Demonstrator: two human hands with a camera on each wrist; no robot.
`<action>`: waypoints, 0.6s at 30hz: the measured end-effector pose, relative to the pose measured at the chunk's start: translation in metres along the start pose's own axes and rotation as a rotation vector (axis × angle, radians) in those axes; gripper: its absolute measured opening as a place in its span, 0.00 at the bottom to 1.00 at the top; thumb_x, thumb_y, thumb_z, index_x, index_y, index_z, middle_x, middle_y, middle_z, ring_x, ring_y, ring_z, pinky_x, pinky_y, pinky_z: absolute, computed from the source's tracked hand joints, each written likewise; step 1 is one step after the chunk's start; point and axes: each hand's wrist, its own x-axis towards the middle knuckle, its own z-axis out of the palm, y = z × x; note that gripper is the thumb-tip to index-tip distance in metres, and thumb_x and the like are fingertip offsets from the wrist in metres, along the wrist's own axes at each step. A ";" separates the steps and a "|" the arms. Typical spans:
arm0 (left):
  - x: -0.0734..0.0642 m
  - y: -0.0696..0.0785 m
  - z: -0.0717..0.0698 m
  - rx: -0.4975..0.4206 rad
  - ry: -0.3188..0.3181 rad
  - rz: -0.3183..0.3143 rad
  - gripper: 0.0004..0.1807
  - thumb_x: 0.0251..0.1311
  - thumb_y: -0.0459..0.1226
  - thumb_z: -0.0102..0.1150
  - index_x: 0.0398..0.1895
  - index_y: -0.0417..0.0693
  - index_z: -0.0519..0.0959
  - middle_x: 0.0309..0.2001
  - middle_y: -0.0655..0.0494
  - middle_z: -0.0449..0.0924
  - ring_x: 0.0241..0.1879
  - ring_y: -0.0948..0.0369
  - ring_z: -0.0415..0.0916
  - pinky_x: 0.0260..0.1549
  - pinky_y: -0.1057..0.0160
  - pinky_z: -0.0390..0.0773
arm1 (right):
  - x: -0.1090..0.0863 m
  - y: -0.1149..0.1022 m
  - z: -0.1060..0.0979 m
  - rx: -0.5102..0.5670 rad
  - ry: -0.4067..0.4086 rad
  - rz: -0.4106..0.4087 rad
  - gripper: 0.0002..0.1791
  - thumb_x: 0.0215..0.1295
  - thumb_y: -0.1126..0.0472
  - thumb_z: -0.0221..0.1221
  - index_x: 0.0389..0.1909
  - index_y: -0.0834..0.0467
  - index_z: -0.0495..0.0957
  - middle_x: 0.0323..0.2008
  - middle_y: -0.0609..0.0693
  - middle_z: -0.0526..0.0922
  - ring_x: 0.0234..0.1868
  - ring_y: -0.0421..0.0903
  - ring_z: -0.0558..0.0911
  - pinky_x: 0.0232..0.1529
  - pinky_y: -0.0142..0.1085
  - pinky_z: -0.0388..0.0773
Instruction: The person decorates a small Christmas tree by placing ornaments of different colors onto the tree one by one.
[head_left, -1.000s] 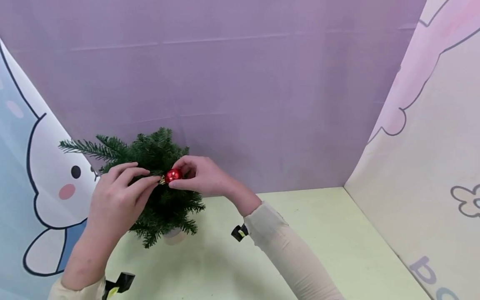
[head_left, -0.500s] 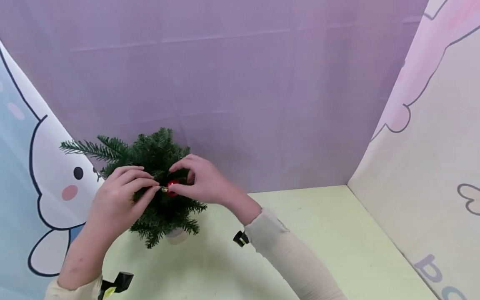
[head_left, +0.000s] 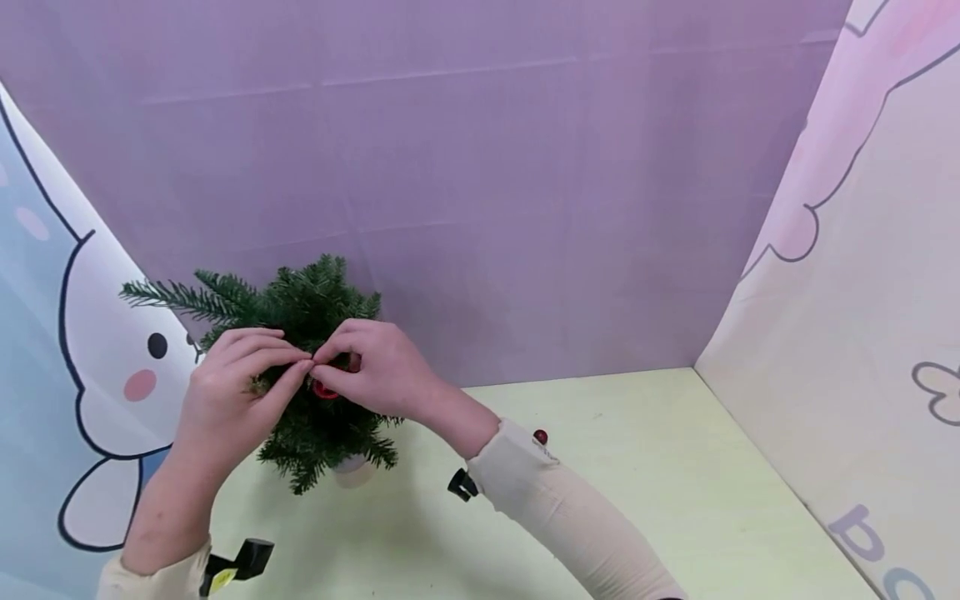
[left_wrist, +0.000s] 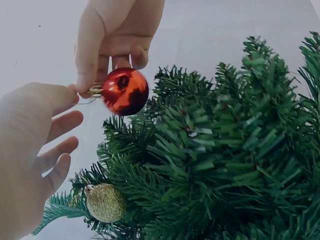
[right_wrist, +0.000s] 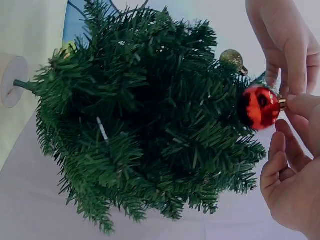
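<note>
A shiny red Christmas ball [left_wrist: 126,92] with a gold cap hangs sideways between my hands, in front of a small artificial Christmas tree [head_left: 315,300]. My right hand [head_left: 382,371] pinches the ball at its gold cap [right_wrist: 283,104] between thumb and finger. The thumb and index finger of my left hand [head_left: 236,396] pinch a thin thread at the cap, fingertips touching those of the right hand. In the head view the right hand partly covers the ball. Below the left hand, a glittery gold ball [left_wrist: 106,202] hangs among the branches.
The tree stands on a pale round base [right_wrist: 14,82] on the light green tabletop [head_left: 637,467]. Right of it, beside the right sleeve, lies a small dark red ball [head_left: 541,436]. A purple backdrop [head_left: 525,208] rises behind; printed panels flank both sides.
My right hand has shifted from the ball's sides to its cap, closing up to the left fingertips. The ball has moved down and left. A small dark red ball shows beside the sleeve now.
</note>
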 end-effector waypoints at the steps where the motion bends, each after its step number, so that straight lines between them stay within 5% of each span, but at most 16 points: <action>1: 0.000 0.000 0.000 -0.005 0.016 -0.004 0.07 0.49 0.30 0.69 0.33 0.40 0.87 0.33 0.48 0.85 0.48 0.48 0.76 0.57 0.68 0.65 | 0.000 0.000 0.000 0.024 0.001 0.008 0.05 0.64 0.57 0.64 0.37 0.51 0.87 0.35 0.38 0.79 0.25 0.30 0.72 0.29 0.19 0.70; 5: -0.001 0.004 0.000 0.026 0.025 -0.047 0.09 0.45 0.27 0.72 0.32 0.41 0.87 0.33 0.49 0.84 0.46 0.49 0.76 0.51 0.70 0.66 | 0.001 0.001 0.000 0.097 -0.020 0.076 0.05 0.67 0.57 0.61 0.38 0.51 0.86 0.34 0.37 0.79 0.25 0.33 0.74 0.30 0.21 0.71; 18: -0.011 0.007 0.005 0.287 0.060 -0.138 0.07 0.52 0.33 0.68 0.32 0.37 0.86 0.31 0.43 0.84 0.39 0.43 0.73 0.33 0.45 0.75 | 0.010 -0.006 0.007 0.085 -0.035 0.311 0.08 0.69 0.56 0.56 0.36 0.46 0.84 0.29 0.31 0.78 0.27 0.29 0.75 0.31 0.23 0.71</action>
